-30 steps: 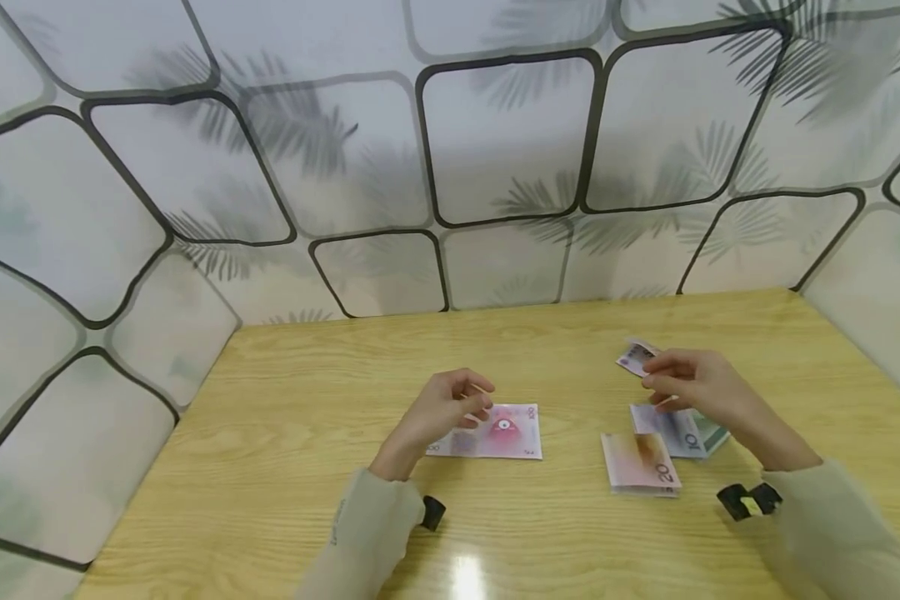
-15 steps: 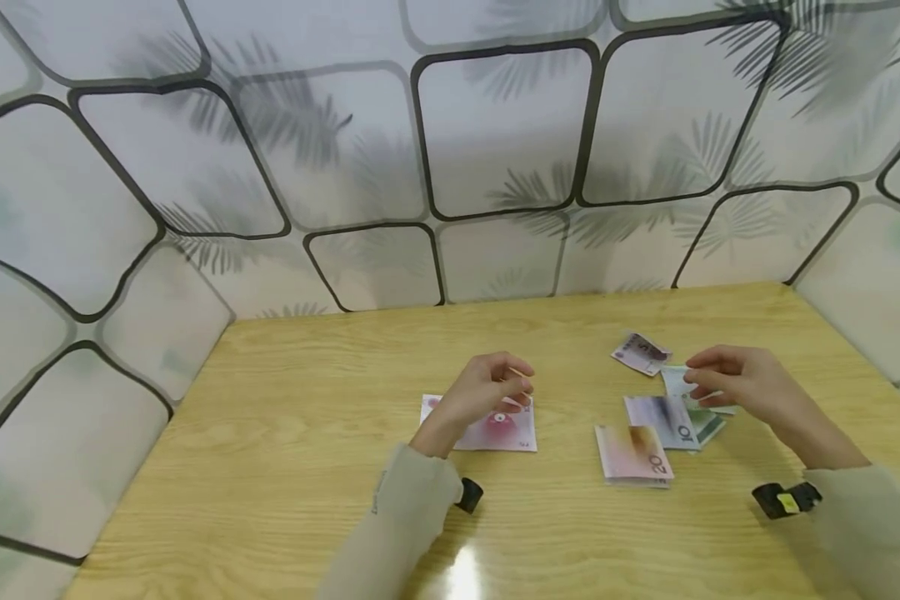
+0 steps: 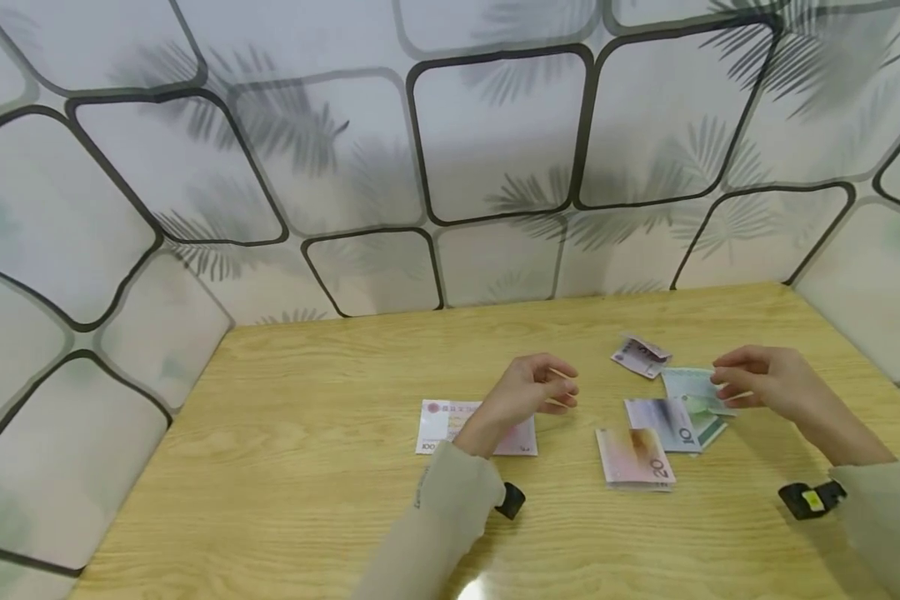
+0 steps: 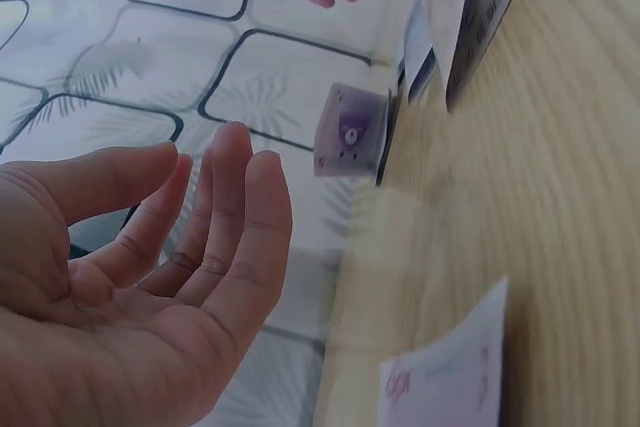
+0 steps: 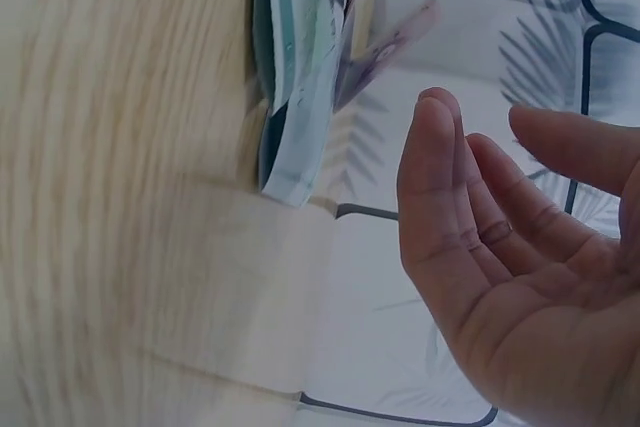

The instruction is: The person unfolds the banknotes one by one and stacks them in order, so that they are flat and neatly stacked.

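My left hand (image 3: 528,390) hovers over the right end of a pink 100 banknote (image 3: 435,427), fingers loosely bent and holding nothing. In the left wrist view a gap shows between thumb and fingertips. My right hand (image 3: 776,385) hangs beside the right edge of the green banknotes (image 3: 693,385), likewise holding nothing. Left of these lies a folded blue-grey 10 note (image 3: 656,421), overlapping the green ones. A folded 20 note (image 3: 635,457) lies nearest me in this group. Farther back rests a small purple folded 5 note (image 3: 640,357).
A wood-grain table (image 3: 307,483) carries all the notes. Behind it rises a pale wall covering (image 3: 502,142) with dark outlined shapes and leaf prints, which also runs along both sides.
My left hand has moved right across the 100 note, uncovering its left end. My right hand has drawn away to the right, and the green notes beneath now show.
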`<move>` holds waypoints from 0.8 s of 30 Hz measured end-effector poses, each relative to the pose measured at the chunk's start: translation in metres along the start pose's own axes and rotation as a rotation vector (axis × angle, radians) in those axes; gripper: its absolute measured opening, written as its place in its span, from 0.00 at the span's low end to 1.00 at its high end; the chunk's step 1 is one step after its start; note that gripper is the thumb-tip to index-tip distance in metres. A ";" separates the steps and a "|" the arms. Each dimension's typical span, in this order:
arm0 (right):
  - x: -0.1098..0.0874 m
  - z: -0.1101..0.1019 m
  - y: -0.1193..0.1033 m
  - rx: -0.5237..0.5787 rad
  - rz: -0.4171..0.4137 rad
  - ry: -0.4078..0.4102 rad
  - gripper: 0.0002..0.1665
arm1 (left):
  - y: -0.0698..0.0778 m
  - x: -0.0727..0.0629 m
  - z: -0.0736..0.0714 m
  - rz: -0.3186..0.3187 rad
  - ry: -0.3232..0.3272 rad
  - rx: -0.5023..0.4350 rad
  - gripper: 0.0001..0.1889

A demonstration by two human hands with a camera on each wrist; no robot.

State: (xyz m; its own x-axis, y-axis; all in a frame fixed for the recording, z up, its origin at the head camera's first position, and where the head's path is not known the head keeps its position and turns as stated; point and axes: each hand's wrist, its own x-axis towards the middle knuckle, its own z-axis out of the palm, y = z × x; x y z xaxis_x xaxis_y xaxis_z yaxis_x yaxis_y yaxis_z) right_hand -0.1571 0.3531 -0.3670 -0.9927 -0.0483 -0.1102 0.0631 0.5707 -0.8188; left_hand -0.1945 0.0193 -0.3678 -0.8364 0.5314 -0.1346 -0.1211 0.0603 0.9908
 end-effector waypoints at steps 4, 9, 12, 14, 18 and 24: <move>-0.002 -0.002 0.007 -0.006 0.034 -0.012 0.24 | -0.006 0.005 0.015 -0.027 -0.003 -0.037 0.11; -0.003 -0.005 0.015 -0.004 0.045 -0.009 0.24 | -0.010 0.014 0.030 -0.028 -0.011 -0.075 0.11; -0.003 -0.007 0.018 -0.001 0.038 -0.009 0.24 | -0.010 0.019 0.037 -0.034 -0.008 -0.086 0.11; -0.001 -0.009 0.020 0.003 0.032 -0.009 0.24 | -0.009 0.023 0.040 -0.032 -0.002 -0.085 0.12; 0.001 -0.012 0.021 0.030 0.040 -0.010 0.23 | -0.010 0.031 0.048 -0.022 0.007 -0.089 0.11; 0.002 -0.015 0.026 0.063 0.047 -0.013 0.24 | -0.010 0.039 0.058 -0.037 0.031 -0.097 0.11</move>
State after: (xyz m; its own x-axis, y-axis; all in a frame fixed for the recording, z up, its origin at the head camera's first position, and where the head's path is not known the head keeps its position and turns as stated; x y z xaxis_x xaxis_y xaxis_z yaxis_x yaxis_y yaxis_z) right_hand -0.1587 0.3799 -0.3803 -0.9871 -0.0338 -0.1567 0.1165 0.5202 -0.8461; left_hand -0.1951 0.0891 -0.3821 -0.8462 0.5041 -0.1730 -0.2022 -0.0035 0.9793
